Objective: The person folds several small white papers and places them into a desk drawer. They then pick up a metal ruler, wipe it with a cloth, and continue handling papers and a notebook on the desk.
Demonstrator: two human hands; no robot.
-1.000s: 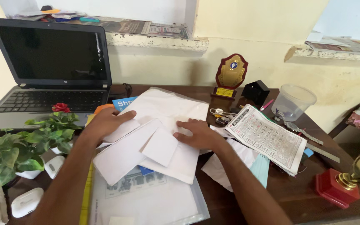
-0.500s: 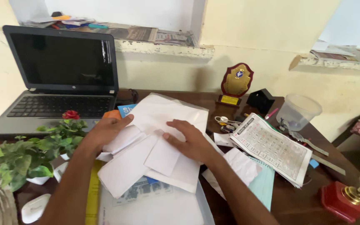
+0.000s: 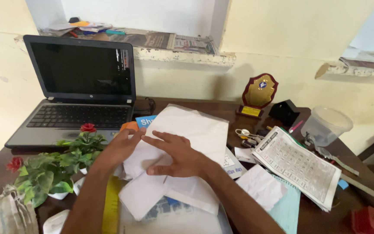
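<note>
White paper sheets (image 3: 187,130) lie in a loose, overlapping heap at the middle of the surface (image 3: 221,110), in front of the laptop (image 3: 78,93). I see both hands pressed flat on the heap: left hand (image 3: 120,149) at its left edge, right hand (image 3: 176,154) across the centre, fingers spread, nothing pinched. Judgement: gathering barely begun; sheets not yet squared. Printed calendar sheet (image 3: 299,167) lies apart, to the right.

I see a dark wooden desk (image 3: 221,110) pushed against a cream wall (image 3: 282,39), its paint scuffed and stained. Two recessed sills break the wall: one (image 3: 182,55) with chipped edges, lined with newspapers (image 3: 169,41), another (image 3: 356,69) at right. Daylight falls from both openings. A laptop (image 3: 81,86) stands open, screen dark.
</note>
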